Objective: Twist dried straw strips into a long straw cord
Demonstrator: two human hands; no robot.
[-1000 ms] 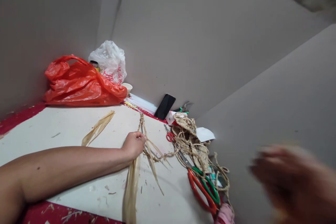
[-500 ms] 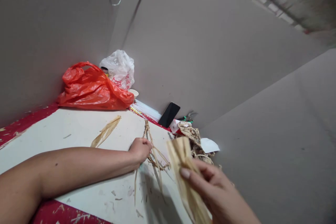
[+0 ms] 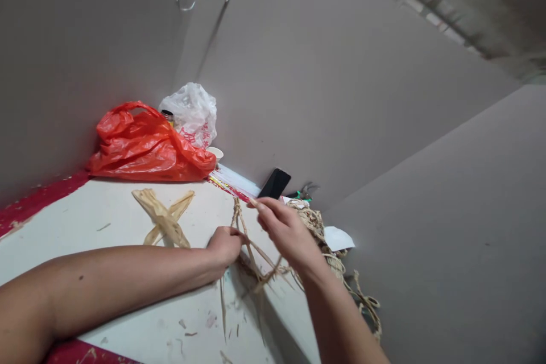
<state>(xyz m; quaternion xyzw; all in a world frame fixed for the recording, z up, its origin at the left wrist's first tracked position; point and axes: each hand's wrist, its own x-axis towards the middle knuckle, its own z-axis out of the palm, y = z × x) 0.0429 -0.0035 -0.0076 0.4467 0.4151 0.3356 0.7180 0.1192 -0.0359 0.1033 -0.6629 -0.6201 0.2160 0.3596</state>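
Note:
My left hand (image 3: 224, 247) is closed on the braided cord (image 3: 235, 213) of dry, straw-coloured fibre. The cord's looped top stands up beyond my fingers, and loose strands hang below toward the table. My right hand (image 3: 285, 230) is in the air just right of the cord, its fingers reaching left in front of the phone; I see nothing held in it. Two pale dry husk strips lie crossed on the white tabletop, beyond my left forearm: one strip (image 3: 158, 213) on top, the other strip (image 3: 184, 203) underneath.
A red plastic bag (image 3: 149, 148), a white plastic bag (image 3: 194, 111) and a small white cup (image 3: 215, 153) stand at the back. Along the wall are a dark phone (image 3: 276, 182), green-handled pliers (image 3: 305, 191) and a heap of braided cord (image 3: 313, 222). Scraps lie on the white tabletop (image 3: 170, 307).
My right hand has let go of the husk strip, which now lies across the other one on the table. That hand is now close to the cord. My left hand keeps its hold.

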